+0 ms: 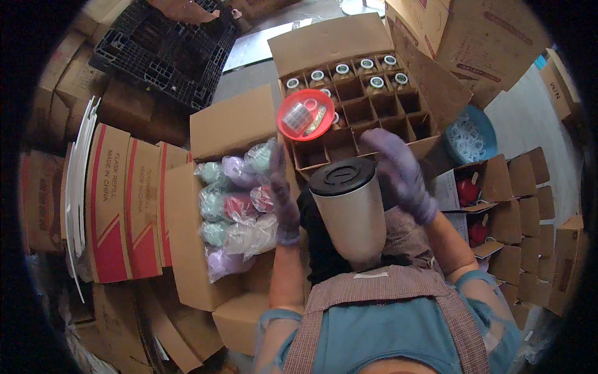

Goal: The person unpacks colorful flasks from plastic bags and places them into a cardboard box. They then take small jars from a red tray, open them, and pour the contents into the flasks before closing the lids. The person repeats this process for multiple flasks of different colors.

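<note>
A large cream tapered flask (348, 219) with a black round lid (343, 176) stands upright in front of my torso, over my lap. To its left is my left hand (283, 201) in a thin purple glove, seen edge-on with its fingers pointing forward and nothing visible in it. On the other side my right hand (402, 175), gloved alike and blurred, is raised by the lid with its fingers extended and holds nothing. Whether it touches the flask cannot be told. Left of my left hand, plastic-wrapped flasks (238, 205) in green, lilac, red and white fill an open carton (191, 252).
Ahead, a divided carton (359, 112) holds several glass refills (342, 70); a red bowl (306, 131) with small parts rests on it. A blue basin (486, 149) of white rings stands right, above boxes with red items (468, 190). Flat cartons (110, 201) line the left.
</note>
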`<move>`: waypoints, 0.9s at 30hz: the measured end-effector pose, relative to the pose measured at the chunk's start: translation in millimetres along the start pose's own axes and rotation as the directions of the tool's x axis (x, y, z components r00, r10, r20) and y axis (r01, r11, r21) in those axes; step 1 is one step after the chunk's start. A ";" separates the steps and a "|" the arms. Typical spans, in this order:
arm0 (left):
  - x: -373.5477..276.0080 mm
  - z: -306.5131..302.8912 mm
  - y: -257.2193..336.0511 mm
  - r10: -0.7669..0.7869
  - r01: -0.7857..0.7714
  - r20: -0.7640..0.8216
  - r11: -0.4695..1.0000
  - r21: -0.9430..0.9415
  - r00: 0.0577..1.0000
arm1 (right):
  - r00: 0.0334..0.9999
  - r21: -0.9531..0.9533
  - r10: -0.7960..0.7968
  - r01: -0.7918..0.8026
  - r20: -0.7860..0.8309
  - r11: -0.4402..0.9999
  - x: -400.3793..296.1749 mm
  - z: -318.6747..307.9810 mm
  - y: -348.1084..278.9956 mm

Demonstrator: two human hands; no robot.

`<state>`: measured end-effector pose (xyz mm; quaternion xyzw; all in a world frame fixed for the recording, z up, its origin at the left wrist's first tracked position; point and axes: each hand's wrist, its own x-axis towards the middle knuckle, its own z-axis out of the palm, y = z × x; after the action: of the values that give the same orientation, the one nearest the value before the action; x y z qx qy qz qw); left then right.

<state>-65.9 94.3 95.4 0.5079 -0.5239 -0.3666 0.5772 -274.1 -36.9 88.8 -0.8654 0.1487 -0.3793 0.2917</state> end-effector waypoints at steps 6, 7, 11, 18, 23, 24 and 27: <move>-53.0 9.8 35.8 0.027 -0.029 -0.047 0.999 -0.033 0.999 | 0.892 0.012 0.413 -0.423 0.184 0.906 -56.0 -6.3 66.0; -56.0 6.4 30.3 0.031 -0.019 -0.106 0.993 0.119 0.994 | 0.965 0.051 0.246 -0.251 0.096 0.967 -35.9 -12.5 48.1; -49.9 2.6 39.9 -0.019 0.021 -0.022 0.995 0.097 1.000 | 0.982 0.119 0.160 -0.171 0.102 0.978 -6.3 -18.2 -4.9; 10.8 -20.0 -12.1 -0.173 0.200 0.172 0.968 -0.154 0.970 | 0.889 0.635 0.295 -0.457 0.350 0.623 -2.4 15.3 34.0; 37.2 -22.6 -15.0 -0.193 0.208 0.131 0.972 -0.112 0.972 | 0.823 0.729 0.342 -0.563 0.453 0.389 25.7 30.7 51.1; 37.1 -21.5 -20.3 -0.177 0.183 0.086 0.981 -0.067 0.980 | 0.827 0.726 0.306 -0.561 0.471 0.399 33.4 31.6 65.1; 40.8 -5.2 -24.7 -0.201 0.189 -0.053 0.965 -0.182 0.978 | 0.773 0.674 0.573 -0.579 0.274 0.459 66.8 38.2 170.1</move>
<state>-50.7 51.1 81.3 0.5168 -0.4159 -0.4481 0.5993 -207.2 -187.6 1.1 -0.5749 0.2672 -0.2813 0.7204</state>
